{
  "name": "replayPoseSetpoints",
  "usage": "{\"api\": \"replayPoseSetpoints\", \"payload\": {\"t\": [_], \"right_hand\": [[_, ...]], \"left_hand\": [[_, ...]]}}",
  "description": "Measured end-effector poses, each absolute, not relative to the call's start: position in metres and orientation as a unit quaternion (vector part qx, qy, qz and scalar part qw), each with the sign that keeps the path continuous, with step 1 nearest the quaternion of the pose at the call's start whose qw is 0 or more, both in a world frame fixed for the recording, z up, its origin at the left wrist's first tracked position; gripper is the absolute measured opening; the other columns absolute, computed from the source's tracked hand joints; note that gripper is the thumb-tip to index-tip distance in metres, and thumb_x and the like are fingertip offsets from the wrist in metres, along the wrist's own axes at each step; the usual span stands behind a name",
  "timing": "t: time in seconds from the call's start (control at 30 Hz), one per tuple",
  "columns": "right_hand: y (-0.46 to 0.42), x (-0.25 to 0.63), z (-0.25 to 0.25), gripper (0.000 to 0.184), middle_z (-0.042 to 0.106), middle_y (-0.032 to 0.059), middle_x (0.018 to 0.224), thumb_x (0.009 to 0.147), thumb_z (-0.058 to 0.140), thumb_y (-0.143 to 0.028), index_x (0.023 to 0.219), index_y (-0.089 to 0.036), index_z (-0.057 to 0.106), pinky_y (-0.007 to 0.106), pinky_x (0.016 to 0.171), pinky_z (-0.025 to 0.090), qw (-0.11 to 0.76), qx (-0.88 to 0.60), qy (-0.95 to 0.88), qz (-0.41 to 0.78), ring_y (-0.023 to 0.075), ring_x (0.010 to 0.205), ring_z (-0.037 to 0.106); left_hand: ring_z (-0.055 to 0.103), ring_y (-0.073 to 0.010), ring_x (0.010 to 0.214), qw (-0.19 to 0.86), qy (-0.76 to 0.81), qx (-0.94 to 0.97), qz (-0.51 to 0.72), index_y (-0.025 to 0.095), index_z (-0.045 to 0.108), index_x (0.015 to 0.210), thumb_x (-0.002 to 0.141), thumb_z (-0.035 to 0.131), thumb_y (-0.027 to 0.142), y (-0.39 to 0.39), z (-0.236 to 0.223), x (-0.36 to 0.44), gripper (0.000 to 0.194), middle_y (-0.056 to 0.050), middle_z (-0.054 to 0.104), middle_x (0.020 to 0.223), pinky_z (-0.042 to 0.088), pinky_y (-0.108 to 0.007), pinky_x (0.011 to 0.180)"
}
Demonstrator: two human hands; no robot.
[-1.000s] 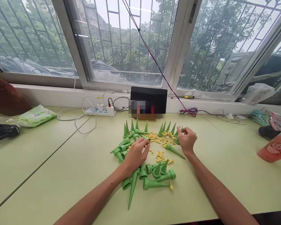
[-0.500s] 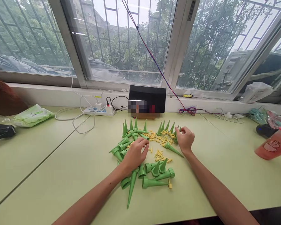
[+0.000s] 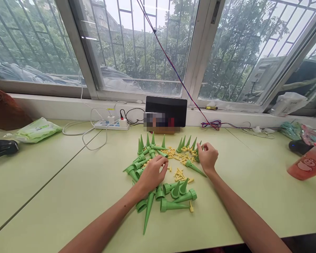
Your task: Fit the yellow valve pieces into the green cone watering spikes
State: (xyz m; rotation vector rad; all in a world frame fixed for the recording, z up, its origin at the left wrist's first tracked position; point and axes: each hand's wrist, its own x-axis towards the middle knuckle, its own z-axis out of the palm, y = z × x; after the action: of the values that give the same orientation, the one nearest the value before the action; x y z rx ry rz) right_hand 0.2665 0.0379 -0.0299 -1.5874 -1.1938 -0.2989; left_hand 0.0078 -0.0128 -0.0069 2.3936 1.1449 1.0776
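My right hand (image 3: 209, 157) is closed in a pinch at the tip of a green watering spike (image 3: 197, 156), at the right end of a row of upright spikes (image 3: 183, 142). Fingers bent and thumb apart, my left hand (image 3: 154, 171) hovers over the heap of green spikes (image 3: 131, 173); nothing shows between its fingertips. Small yellow T-shaped plastic pieces (image 3: 179, 174) lie scattered between the hands. Nearer to me, a green spike (image 3: 175, 205) lies on its side with a yellow piece (image 3: 191, 207) at its thin end.
A dark-screened tablet (image 3: 171, 109) stands at the back of the pale green table (image 3: 68, 200). A power strip (image 3: 112, 124) with cables and a green-white packet (image 3: 38, 130) lie to the left. A red drink cup (image 3: 308, 162) stands at the right edge.
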Motion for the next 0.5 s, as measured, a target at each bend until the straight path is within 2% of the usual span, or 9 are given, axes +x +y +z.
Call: {"api": "replayPoseSetpoints", "payload": {"t": [0.5], "right_hand": [[0.0378,0.2638,-0.0314,0.043,0.035,-0.0082,0.050,0.089,0.051,-0.057,0.065,-0.021,0.046,0.030,0.066,0.034,0.549,-0.651,-0.510,-0.122,0.0117,0.048,0.031]], "left_hand": [[0.059,-0.0186,0.081,0.157,0.400,0.829,0.357,0.019,0.058,0.087,0.096,0.044,0.018,-0.0141,-0.0062,0.0071,0.016,-0.005,0.062,0.090,0.047,-0.031,0.071]]}}
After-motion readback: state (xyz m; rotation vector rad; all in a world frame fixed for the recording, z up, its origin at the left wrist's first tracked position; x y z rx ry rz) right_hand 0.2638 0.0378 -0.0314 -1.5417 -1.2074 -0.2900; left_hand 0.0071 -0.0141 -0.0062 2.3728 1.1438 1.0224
